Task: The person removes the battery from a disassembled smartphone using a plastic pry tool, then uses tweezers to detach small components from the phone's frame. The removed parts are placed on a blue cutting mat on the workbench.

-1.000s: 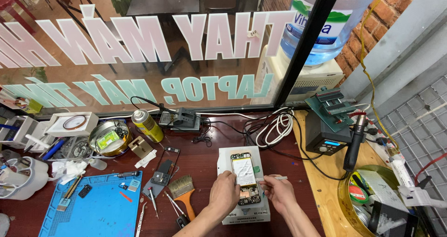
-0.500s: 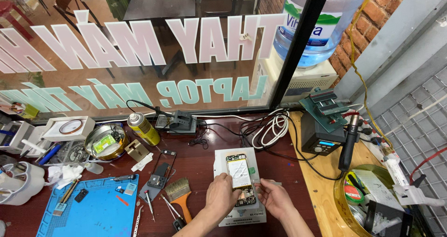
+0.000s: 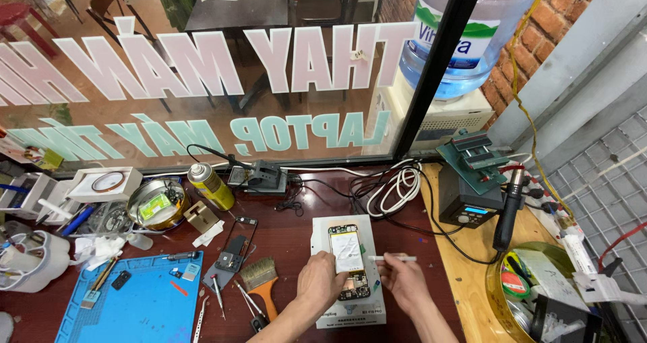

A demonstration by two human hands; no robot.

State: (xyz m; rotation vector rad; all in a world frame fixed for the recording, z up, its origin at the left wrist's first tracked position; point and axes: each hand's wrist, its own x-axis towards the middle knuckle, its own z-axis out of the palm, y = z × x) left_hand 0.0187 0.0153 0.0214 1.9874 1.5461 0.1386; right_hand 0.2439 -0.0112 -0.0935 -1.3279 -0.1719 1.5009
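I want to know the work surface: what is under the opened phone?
The opened phone lies on a white rectangular pad, which lies on the dark red table. The left hand covers the pad's lower left part, hiding it.

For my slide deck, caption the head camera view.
Left hand steadies an opened phone while right hand holds a white tool.

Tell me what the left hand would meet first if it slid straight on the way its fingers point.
The left hand already rests at the opened phone, so it would cross that first, then the white pad beneath; depth is hard to judge.
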